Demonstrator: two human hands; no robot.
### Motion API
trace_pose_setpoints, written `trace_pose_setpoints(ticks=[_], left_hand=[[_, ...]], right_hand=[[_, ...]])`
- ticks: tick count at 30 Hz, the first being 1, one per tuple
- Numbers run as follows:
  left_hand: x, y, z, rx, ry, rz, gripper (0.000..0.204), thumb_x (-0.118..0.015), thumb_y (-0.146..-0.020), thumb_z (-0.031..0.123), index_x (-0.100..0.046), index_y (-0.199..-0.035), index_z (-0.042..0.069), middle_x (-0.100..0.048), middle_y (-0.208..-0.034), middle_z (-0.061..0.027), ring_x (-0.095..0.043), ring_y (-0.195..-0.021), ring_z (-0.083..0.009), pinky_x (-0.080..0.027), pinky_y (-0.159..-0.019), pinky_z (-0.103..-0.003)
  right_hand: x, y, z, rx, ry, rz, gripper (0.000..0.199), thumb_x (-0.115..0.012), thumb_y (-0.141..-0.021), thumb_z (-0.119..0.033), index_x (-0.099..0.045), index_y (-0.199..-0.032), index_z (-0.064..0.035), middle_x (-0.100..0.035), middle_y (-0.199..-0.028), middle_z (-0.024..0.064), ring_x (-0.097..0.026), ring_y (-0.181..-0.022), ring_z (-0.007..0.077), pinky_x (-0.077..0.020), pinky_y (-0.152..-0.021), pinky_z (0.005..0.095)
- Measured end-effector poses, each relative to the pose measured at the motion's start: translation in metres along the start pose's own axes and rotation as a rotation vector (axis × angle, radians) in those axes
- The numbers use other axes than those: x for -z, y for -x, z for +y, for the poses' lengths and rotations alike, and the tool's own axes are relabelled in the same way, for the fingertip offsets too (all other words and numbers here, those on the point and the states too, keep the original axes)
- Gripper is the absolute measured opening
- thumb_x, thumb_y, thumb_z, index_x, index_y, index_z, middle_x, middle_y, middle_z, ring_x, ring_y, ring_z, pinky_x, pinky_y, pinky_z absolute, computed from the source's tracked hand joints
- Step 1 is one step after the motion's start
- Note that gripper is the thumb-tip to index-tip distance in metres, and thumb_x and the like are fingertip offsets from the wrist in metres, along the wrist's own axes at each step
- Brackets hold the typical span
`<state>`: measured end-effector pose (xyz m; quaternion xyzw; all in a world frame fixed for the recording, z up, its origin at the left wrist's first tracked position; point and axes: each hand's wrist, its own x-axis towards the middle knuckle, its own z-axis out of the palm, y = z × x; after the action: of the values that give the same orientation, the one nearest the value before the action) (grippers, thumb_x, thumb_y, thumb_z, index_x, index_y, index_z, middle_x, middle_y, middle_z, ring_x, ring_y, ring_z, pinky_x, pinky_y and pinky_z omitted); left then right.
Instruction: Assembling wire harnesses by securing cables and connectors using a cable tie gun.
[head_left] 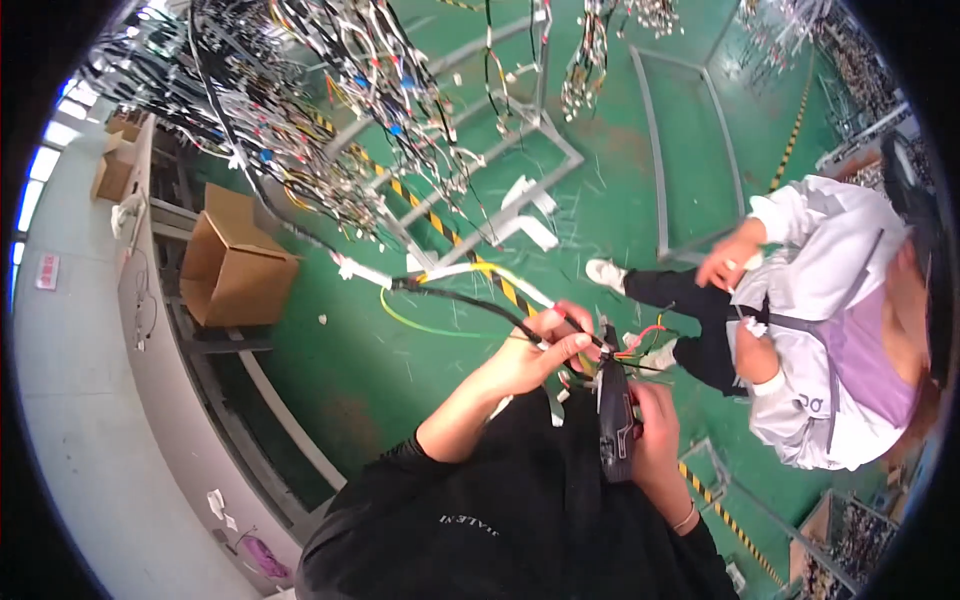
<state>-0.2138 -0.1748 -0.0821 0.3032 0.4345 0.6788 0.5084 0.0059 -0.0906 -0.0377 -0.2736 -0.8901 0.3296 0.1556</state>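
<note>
My left hand (530, 362) is closed around a wire harness (462, 297) in front of my chest. Black, white and yellow-green wires run from it up and left, joining a longer dark cable bundle. Gripped in my right hand (656, 430) is a black gun-shaped hand tool (614, 425), possibly a cable tie gun. Its front end meets the wires beside my left fingertips. Loose red, green and black wire ends (648, 340) stick out to the right of that spot. My fingers partly hide where the tool touches the harness.
Thick bunches of wire harnesses (395, 125) hang ahead and to the left. An open cardboard box (240, 262) stands by a long bench (165, 370) on the left. Another person (835, 320) sits close on the right. Metal frames (650, 150) and striped tape (790, 140) are on the green floor.
</note>
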Motion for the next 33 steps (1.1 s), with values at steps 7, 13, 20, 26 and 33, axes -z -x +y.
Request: trace_pose_setpoints(ticks=[7, 13, 20, 26, 33], left_hand=[[-0.01, 0.044, 0.002, -0.123, -0.085, 0.106, 0.013, -0.056, -0.102, 0.012, -0.054, -0.11, 0.002, -0.06, -0.109, -0.0058, -0.067, -0.103, -0.0209, -0.062, -0.077, -0.033], [0.011, 0.07, -0.012, 0.045, -0.188, 0.257, 0.012, -0.056, -0.102, 0.012, -0.055, -0.11, 0.003, -0.071, -0.112, -0.0104, -0.068, -0.085, -0.0111, -0.056, -0.066, -0.025], [0.027, 0.093, -0.01, 0.119, -0.227, 0.32, 0.011, -0.056, -0.1, 0.008, -0.053, -0.103, -0.002, -0.072, -0.103, -0.0168, -0.067, -0.064, -0.013, -0.055, -0.057, -0.025], [0.037, 0.104, -0.021, 0.118, -0.114, 0.294, 0.011, -0.059, -0.099, 0.006, -0.056, -0.105, -0.003, -0.072, -0.101, -0.0154, -0.068, -0.067, -0.014, -0.057, -0.062, -0.028], [0.047, 0.103, -0.02, 0.166, -0.107, 0.276, 0.013, -0.06, -0.098, 0.006, -0.058, -0.107, -0.003, -0.073, -0.094, -0.0129, -0.066, -0.064, -0.0122, -0.056, -0.061, -0.027]], right_hand=[[0.003, 0.049, -0.008, -0.109, -0.308, -0.004, 0.038, -0.078, -0.074, -0.013, -0.061, -0.106, 0.0012, -0.062, -0.086, 0.0106, -0.063, -0.074, 0.0207, -0.0512, -0.07, 0.0316], [-0.008, 0.083, 0.039, -0.252, -0.422, -0.137, 0.042, -0.08, -0.076, -0.015, -0.061, -0.11, 0.0021, -0.062, -0.083, 0.0109, -0.063, -0.074, 0.0218, -0.0505, -0.071, 0.0329], [-0.027, 0.097, 0.065, -0.251, -0.457, -0.135, 0.046, -0.083, -0.076, -0.016, -0.061, -0.112, 0.0019, -0.065, -0.085, 0.0111, -0.064, -0.075, 0.019, -0.0507, -0.069, 0.0319], [-0.036, 0.092, 0.059, -0.238, -0.445, -0.118, 0.046, -0.081, -0.077, -0.015, -0.059, -0.114, 0.002, -0.063, -0.084, 0.0096, -0.062, -0.074, 0.0178, -0.0501, -0.068, 0.0312], [-0.033, 0.061, 0.042, -0.28, -0.392, 0.045, 0.042, -0.075, -0.08, -0.012, -0.057, -0.116, 0.0014, -0.062, -0.089, 0.0099, -0.06, -0.078, 0.0173, -0.0499, -0.071, 0.0305]])
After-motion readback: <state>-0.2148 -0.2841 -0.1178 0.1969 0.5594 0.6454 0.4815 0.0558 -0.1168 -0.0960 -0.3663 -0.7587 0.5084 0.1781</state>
